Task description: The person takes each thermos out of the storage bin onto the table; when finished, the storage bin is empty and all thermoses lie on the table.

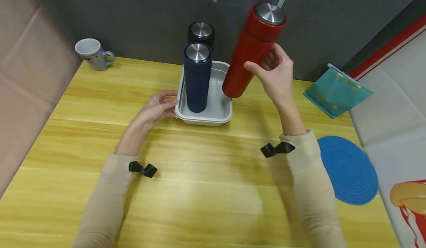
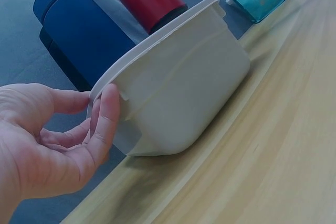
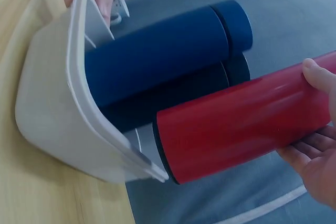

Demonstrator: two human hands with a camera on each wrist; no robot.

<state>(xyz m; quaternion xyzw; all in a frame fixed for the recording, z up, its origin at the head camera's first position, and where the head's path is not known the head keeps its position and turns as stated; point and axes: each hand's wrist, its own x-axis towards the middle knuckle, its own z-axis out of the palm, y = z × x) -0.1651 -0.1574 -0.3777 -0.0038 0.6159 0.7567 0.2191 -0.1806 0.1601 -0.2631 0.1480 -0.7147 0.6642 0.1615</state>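
Observation:
My right hand [image 1: 275, 73] grips a red thermos flask [image 1: 247, 52] with a steel-topped lid, thumb on one side and fingers on the other. The flask leans, its base right at the right rim of a whitish plastic tub [image 1: 208, 121]. Inside the tub a dark blue thermos flask [image 1: 197, 81] stands upright, with a black thermos flask [image 1: 202, 37] behind it, mostly hidden. At the tub's left side, my left hand [image 1: 156, 107] holds its rim, thumb and fingers at the edge, as the left wrist view [image 2: 79, 145] shows from outside.
A grey mug [image 1: 94, 54] stands at the table's back left corner. Toward the right are a teal pouch [image 1: 337, 91] and a round blue mat [image 1: 349, 170]. A dark wall [image 1: 133, 19] rises behind the wooden table [image 1: 199, 189].

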